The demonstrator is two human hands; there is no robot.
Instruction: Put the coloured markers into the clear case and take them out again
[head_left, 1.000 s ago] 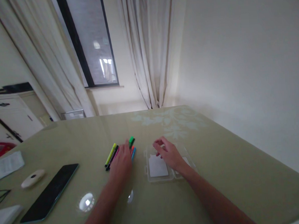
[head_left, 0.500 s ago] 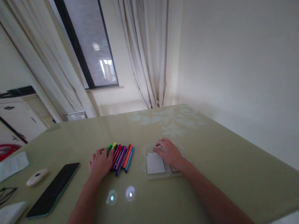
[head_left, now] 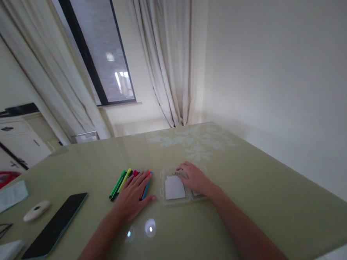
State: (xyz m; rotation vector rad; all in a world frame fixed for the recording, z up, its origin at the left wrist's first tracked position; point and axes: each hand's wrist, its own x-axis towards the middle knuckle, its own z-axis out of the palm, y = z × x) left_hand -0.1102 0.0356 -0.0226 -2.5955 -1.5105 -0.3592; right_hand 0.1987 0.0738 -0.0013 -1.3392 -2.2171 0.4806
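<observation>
At the left edge of the table a folded cloth, a white oval case and a dark phone lie as they did half a second ago. The left hand, which then rested beside the markers at their left end, now lies flat across them with fingers spread open, covering the pink, orange and blue ones; the green and yellow ones show at its left. The right hand has barely shifted, its fingers loosely curved and resting on the clear plastic case, gripping nothing, just right of the markers.
</observation>
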